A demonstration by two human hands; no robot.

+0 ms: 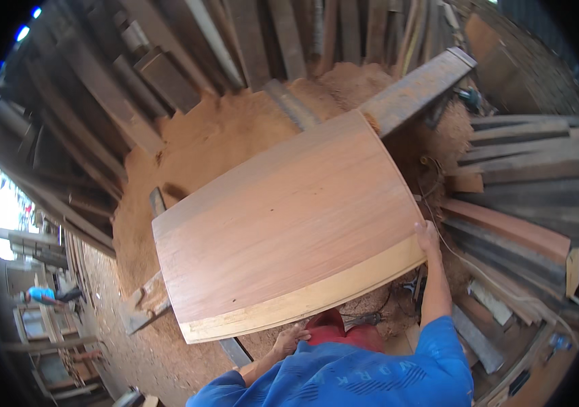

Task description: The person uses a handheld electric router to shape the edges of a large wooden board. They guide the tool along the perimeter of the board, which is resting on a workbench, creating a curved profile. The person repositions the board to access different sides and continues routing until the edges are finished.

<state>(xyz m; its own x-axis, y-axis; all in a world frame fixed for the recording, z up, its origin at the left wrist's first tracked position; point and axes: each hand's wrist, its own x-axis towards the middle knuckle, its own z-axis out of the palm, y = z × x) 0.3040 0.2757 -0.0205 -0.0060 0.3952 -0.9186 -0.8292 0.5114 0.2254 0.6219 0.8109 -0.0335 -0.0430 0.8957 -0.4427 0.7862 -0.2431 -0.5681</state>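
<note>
A large wooden panel (pixel 283 210), reddish with a pale strip along its near edge, lies slanted over a metal machine beam (pixel 418 88). My right hand (pixel 428 241) grips the panel's right edge near its near corner. My left hand (pixel 291 339) is beside the near edge, close to my body. Its fingers look bent, but they are too small and partly hidden to tell whether they touch the panel. Part of the metal frame shows under the panel's left end (pixel 145 305).
Sawdust (pixel 201 146) is heaped behind the panel. Upright boards (pixel 249 47) lean along the far side. Stacked planks (pixel 507 230) lie to the right, with a thin cable (pixel 466 261) running past them. A person in blue (pixel 44 295) is far off at left.
</note>
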